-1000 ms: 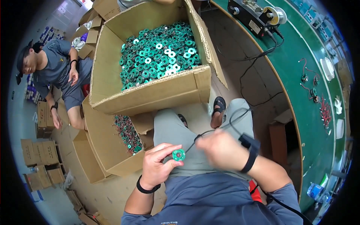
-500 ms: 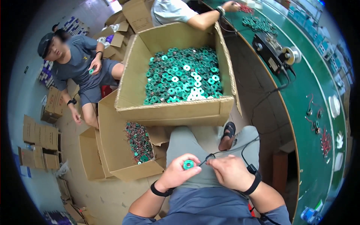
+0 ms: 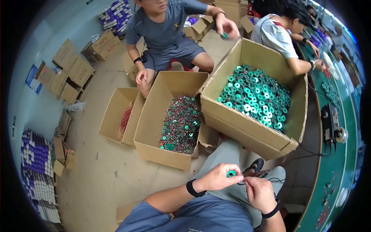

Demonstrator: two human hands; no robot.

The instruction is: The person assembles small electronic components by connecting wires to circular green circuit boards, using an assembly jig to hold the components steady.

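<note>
My left hand is closed round a small green ring-shaped part, its dark centre facing up. Close beside it, my right hand is pinched, with its fingertips almost meeting the left ones. Whatever those right fingers hold is too small to make out. A dark cord shows behind the right hand, over my knee. Beyond my legs stands a large carton heaped with green rings. To its left, a second carton holds green rings mixed with reddish wires.
A smaller carton with red wires is further left. One person sits opposite, holding a green ring over the large carton. Another person works at the green bench on the right, where a black device stands.
The view has swung left, so the cartons appear further right. My hands have come closer together, still with the green ring in the left. The person opposite has reached toward the large carton.
</note>
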